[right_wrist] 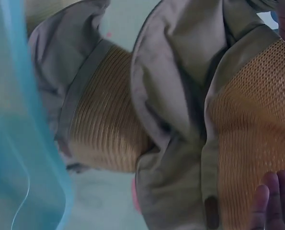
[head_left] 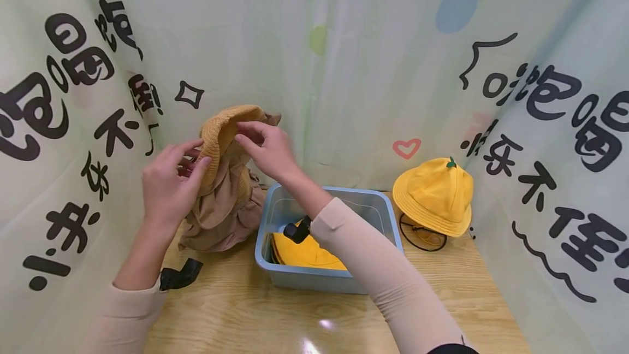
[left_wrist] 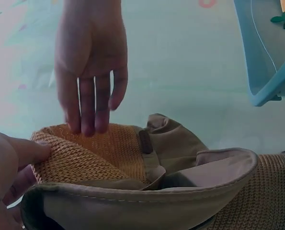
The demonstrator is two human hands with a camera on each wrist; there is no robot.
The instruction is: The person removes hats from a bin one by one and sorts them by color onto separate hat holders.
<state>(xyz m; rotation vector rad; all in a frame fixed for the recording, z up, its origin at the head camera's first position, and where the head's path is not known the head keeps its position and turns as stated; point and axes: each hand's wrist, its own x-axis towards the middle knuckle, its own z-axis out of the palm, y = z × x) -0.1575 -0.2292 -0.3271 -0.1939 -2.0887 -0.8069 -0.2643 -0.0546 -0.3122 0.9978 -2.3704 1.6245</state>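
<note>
A sun hat [head_left: 212, 149] of tan knit and taupe cloth is held up at the left, by the curtain. My left hand [head_left: 169, 179] pinches its knit edge, thumb on the near side and fingers behind. The fingers of my right hand [head_left: 265, 149] are straight and reach to the inside of the knit crown; in the left wrist view this right hand [left_wrist: 92, 62] points down at the knit. Under the held hat stands another taupe hat [head_left: 241, 228] with a knit band, partly hidden. A small dark label [left_wrist: 145, 142] shows inside the held hat.
A light blue plastic bin [head_left: 319, 282] stands mid-table, with folded yellow hats [head_left: 304, 253] inside. To its right sits a yellow bucket hat [head_left: 432, 195] with a green sprout and a black cord. Printed curtains [head_left: 354, 97] enclose the wooden table [head_left: 236, 305].
</note>
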